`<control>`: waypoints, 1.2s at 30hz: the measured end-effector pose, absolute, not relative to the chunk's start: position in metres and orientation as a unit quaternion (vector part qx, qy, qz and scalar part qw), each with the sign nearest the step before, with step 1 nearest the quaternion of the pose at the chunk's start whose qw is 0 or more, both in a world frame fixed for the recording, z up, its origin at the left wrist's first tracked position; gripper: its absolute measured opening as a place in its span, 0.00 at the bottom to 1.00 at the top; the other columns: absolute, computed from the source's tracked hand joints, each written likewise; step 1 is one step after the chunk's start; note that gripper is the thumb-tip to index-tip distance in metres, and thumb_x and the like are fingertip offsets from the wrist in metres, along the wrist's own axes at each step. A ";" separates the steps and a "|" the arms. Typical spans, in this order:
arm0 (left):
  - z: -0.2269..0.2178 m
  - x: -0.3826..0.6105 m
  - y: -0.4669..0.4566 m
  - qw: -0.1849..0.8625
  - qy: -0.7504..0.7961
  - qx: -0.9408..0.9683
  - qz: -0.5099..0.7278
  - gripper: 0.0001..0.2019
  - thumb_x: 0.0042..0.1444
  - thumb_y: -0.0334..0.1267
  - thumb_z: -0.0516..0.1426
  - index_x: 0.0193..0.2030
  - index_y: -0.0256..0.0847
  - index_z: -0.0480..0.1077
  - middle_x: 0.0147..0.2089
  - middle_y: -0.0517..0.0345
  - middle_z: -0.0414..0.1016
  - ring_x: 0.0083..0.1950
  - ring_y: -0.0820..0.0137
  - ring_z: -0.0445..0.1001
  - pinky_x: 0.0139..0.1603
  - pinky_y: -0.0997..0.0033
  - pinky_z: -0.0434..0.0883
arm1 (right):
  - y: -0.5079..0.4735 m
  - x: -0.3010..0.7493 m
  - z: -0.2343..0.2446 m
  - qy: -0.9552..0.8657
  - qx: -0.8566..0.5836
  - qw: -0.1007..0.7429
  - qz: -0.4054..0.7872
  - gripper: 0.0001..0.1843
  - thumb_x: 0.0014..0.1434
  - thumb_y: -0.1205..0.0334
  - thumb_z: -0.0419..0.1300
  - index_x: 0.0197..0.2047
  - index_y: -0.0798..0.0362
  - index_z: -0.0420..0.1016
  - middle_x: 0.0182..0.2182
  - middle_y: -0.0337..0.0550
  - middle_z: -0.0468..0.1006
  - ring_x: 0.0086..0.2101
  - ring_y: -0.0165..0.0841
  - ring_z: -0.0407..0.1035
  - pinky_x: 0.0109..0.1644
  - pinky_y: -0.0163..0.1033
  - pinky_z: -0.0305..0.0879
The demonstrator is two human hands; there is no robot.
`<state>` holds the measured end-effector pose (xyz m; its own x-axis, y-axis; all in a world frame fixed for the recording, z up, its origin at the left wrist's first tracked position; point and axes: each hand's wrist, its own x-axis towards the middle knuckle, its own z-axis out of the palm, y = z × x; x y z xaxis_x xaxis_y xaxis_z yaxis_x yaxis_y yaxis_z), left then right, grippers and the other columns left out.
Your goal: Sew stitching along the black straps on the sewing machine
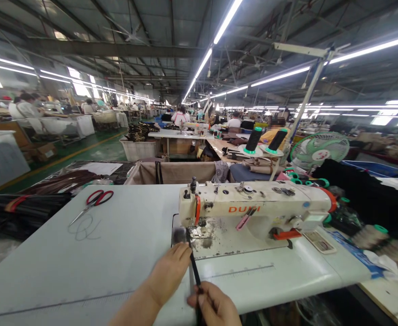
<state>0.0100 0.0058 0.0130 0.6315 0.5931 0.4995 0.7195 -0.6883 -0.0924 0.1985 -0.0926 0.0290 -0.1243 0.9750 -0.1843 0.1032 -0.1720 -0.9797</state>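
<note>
A narrow black strap [195,270] runs from under the presser foot of a white sewing machine [233,208] toward me. Close to the needle plate, my left hand [172,267] is closed, its fingers together and their tips on the strap's left edge; its thumb is hidden. Nearer the table's front edge, my right hand [215,305] pinches the strap between thumb and fingers. The strap's lower end drops out of sight behind that hand. Red-handled scissors [93,201] lie on the white table [124,258], beside a loose curl of thread [83,232].
Bundled black pieces [26,210] lie left of the table. A beige bin [175,173] stands behind it. Black thread cones [253,140] and a green fan [321,151] are beyond the machine, with dark cloth [358,194] at right. Other people work farther back.
</note>
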 end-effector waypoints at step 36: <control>0.011 0.009 0.009 0.105 -0.398 -0.887 -0.210 0.18 0.72 0.30 0.48 0.65 0.32 0.65 0.64 0.42 0.73 0.70 0.57 0.70 0.72 0.52 0.67 | -0.133 0.209 0.036 -0.414 -0.514 0.334 0.673 0.37 0.51 0.24 0.66 0.30 0.55 0.82 0.19 0.40 0.78 0.22 0.27 0.67 0.28 0.32 0.55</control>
<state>0.0087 0.0093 0.0110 0.5947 0.6613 0.4571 0.7501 -0.6611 -0.0196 0.2091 -0.1328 0.0361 -0.2489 0.8752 -0.4149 -0.0241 -0.4338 -0.9007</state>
